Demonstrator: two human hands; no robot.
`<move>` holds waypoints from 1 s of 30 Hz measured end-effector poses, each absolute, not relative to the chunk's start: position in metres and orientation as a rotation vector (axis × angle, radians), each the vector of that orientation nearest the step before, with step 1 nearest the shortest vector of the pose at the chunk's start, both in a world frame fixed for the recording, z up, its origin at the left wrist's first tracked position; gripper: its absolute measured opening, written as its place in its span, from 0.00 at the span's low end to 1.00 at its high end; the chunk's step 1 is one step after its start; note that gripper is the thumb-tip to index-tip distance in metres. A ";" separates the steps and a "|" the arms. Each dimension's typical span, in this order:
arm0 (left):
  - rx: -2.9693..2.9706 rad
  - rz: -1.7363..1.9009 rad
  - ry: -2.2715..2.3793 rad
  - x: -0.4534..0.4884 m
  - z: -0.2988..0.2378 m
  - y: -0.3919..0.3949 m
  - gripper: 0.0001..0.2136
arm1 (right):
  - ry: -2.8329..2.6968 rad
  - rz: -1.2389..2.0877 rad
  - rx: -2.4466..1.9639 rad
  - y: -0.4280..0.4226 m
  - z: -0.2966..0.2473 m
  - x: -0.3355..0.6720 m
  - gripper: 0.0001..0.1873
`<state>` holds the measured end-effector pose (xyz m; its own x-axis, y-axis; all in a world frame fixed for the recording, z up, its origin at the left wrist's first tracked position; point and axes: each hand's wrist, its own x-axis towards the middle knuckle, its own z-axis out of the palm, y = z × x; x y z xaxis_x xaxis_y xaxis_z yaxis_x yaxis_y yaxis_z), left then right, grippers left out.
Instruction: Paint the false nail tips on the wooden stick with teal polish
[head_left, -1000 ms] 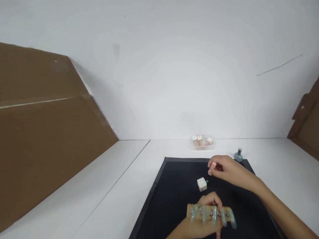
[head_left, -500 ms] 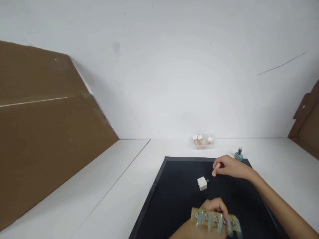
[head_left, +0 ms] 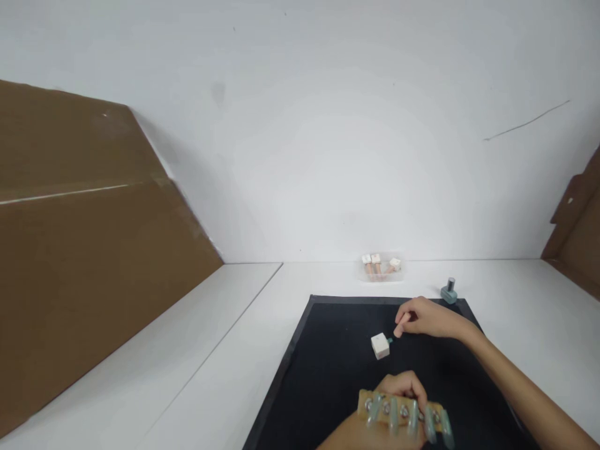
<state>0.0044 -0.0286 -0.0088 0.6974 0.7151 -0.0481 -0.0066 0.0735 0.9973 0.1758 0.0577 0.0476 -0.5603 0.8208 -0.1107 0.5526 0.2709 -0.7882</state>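
My right hand (head_left: 419, 315) pinches a short peach-coloured stick (head_left: 402, 326) between thumb and fingers. Its lower end points down-left, beside the small green tip (head_left: 390, 340) on the right side of a white block (head_left: 380, 346); I cannot tell whether they touch. The block sits on a black mat (head_left: 337, 325). Nearer to me, my left hand (head_left: 403, 382) has its fingers curled against a yellowish strip (head_left: 422, 415). Silvery round studs and several pale green, nail-shaped pieces (head_left: 394, 420) line this strip, which partly hides the hand.
A clear tray (head_left: 380, 275) by the wall holds several peach sticks with white block heads. A green bottle with a silvery cap (head_left: 449, 291) stands at the mat's far right corner. Cardboard panels (head_left: 84, 262) flank the white table (head_left: 225, 356).
My right hand has moved slightly left and down, bringing the peach stick close to the white block's green tip. My left hand and the strip have hardly moved.
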 end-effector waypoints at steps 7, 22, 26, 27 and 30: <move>1.429 0.646 0.641 0.006 0.004 -0.030 0.15 | -2.215 1.199 -1.239 0.058 0.044 0.174 0.10; 1.233 0.750 0.539 0.000 -0.004 -0.028 0.19 | -2.029 1.216 -1.139 0.032 0.097 0.192 0.10; 1.174 0.795 0.496 -0.003 -0.004 -0.024 0.17 | -1.922 1.242 -1.091 0.017 0.116 0.192 0.12; 1.157 0.807 0.468 -0.004 -0.005 -0.022 0.17 | -1.911 1.251 -1.077 0.015 0.118 0.192 0.12; 1.101 0.842 0.378 -0.005 -0.009 -0.017 0.16 | -1.913 1.269 -1.013 0.011 0.119 0.191 0.11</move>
